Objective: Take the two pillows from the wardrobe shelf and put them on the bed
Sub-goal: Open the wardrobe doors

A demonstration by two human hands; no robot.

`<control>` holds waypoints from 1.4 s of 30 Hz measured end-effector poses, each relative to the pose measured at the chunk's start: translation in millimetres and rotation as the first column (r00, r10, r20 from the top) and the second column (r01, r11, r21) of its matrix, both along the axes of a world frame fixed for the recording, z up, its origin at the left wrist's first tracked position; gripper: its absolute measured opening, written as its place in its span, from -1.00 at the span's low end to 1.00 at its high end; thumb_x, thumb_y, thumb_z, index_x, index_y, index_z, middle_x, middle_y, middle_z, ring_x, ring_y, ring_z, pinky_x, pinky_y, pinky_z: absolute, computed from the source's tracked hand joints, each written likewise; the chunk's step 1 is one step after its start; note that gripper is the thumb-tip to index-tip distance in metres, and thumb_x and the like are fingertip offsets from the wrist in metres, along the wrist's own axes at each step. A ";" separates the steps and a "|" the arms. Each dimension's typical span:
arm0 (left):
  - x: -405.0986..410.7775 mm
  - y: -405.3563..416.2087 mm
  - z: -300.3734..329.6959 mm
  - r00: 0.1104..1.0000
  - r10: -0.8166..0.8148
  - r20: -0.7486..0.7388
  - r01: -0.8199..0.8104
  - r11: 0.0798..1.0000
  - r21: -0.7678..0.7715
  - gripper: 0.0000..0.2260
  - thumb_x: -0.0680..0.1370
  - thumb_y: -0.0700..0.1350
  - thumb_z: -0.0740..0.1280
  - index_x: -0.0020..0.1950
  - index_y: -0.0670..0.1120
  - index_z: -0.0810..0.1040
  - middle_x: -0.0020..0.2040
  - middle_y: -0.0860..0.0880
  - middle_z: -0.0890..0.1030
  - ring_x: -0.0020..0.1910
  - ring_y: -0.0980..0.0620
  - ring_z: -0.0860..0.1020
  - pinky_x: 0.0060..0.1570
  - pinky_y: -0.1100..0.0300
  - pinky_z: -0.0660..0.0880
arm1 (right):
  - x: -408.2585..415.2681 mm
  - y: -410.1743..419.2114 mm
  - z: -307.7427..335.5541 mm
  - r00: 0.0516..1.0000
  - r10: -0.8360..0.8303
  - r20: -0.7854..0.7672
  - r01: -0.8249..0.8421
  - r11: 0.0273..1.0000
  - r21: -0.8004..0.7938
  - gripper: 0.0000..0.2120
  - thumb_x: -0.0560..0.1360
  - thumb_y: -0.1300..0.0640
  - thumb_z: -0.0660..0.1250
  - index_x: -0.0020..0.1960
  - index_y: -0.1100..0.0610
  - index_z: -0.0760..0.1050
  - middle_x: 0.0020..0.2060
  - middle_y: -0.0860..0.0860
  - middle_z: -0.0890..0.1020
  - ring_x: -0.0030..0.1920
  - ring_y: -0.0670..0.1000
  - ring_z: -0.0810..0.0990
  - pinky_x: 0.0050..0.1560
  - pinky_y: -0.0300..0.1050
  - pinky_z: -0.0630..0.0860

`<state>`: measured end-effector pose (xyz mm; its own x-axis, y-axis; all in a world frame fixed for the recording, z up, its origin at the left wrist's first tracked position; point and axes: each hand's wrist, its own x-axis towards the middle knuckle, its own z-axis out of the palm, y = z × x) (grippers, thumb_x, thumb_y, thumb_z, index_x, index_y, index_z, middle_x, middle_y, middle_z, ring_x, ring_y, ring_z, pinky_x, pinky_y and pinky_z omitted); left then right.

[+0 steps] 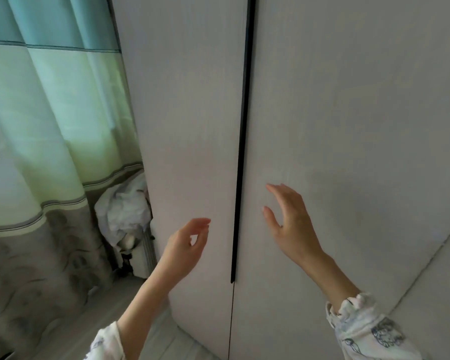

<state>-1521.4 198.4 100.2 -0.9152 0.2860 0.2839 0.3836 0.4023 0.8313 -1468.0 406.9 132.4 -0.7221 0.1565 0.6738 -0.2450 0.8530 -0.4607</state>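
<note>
Head view shows both hands raised in front of the shut wardrobe, neither holding anything. The left hand [190, 242] hangs before the left door [187, 126], fingers loosely curled, thumb and forefinger nearly meeting but with nothing between them. The right hand [287, 219] is spread, fingers straight and slightly apart, in front of the right door [348, 126]; whether its fingertips touch the panel I cannot tell.

Between the hands runs the dark handle strip [240, 152], a long upright groove along the seam where the two doors meet. Its long axis is vertical, and its lower end stops a little below the hands. The strip lies to the right of the left hand and to the left of the right hand; both are near it, the left fingertips perhaps a shade closer. As I judge it, the coming move depends on hooking fingers into that groove and pulling a door outward.

The pillows are not in sight; they are presumably on a shelf behind these shut doors, so no part of the task is done. The bed is not visible either.

Left of the wardrobe hangs a green curtain [50, 113], with a crumpled white bundle [122, 209] wedged low beside the wardrobe's side.
</note>
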 end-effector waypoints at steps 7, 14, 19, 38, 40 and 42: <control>-82.6 42.4 50.6 0.983 -0.179 -0.036 0.182 0.975 0.128 -0.65 0.59 -0.22 0.16 0.38 -0.05 0.36 0.25 -0.03 0.50 0.13 0.09 0.48 0.21 0.18 0.38 | -68.9 1.3 30.8 0.966 -0.187 -0.178 0.224 0.950 0.217 -0.50 0.54 0.07 0.19 0.46 0.10 0.22 0.48 0.10 0.22 0.51 0.06 -0.01 0.49 0.14 -0.11; -132.5 74.5 78.9 0.945 -0.313 -0.098 0.324 0.937 0.133 -0.63 0.60 -0.22 0.12 0.41 -0.03 0.31 0.29 -0.06 0.42 0.12 0.11 0.45 -0.02 0.46 0.36 | -114.4 9.8 29.1 0.763 -0.601 -0.239 0.620 0.576 0.533 -0.13 0.26 -0.09 0.51 0.47 0.03 0.20 0.47 0.17 0.10 0.46 0.25 -0.02 0.36 0.39 -0.06; -142.2 84.1 84.4 0.910 -0.398 -0.119 0.414 0.888 0.199 -0.65 0.56 -0.30 0.12 0.31 -0.06 0.42 0.20 -0.09 0.51 0.13 0.02 0.52 0.06 0.41 0.43 | -119.3 8.4 25.7 0.699 -0.660 -0.276 0.675 0.480 0.560 -0.08 0.24 -0.13 0.51 0.49 0.00 0.15 0.48 0.15 0.05 0.47 0.25 -0.02 0.37 0.41 -0.05; -116.8 -2.9 84.2 0.694 -0.717 0.063 0.629 0.648 0.430 -0.76 0.57 -0.25 0.14 0.13 0.00 0.48 -0.09 0.00 0.61 -0.05 0.01 0.59 0.00 0.12 0.57 | -108.9 -32.1 50.2 0.535 -0.839 0.096 0.630 0.472 0.617 -0.03 0.39 0.20 0.41 0.52 -0.09 -0.19 0.51 0.11 -0.27 0.49 0.23 -0.27 0.44 0.24 0.02; -112.2 -19.8 81.9 0.702 -0.711 0.029 0.636 0.646 0.422 -0.78 0.59 -0.23 0.14 0.13 -0.01 0.48 -0.08 -0.04 0.61 0.00 -0.09 0.58 0.00 0.07 0.57 | -109.2 -38.1 53.2 0.511 -0.852 0.117 0.642 0.468 0.607 -0.08 0.43 0.24 0.36 0.51 -0.09 -0.20 0.51 0.11 -0.28 0.50 0.23 -0.26 0.45 0.20 0.05; -108.4 -35.4 81.4 0.705 -0.709 0.004 0.645 0.643 0.413 -0.80 0.59 -0.24 0.15 0.11 -0.03 0.48 -0.09 -0.08 0.60 -0.02 -0.11 0.59 -0.06 0.11 0.60 | -108.4 -44.2 57.5 0.500 -0.855 0.137 0.645 0.473 0.600 -0.12 0.45 0.25 0.33 0.51 -0.09 -0.19 0.51 0.10 -0.28 0.50 0.23 -0.24 0.44 0.19 0.08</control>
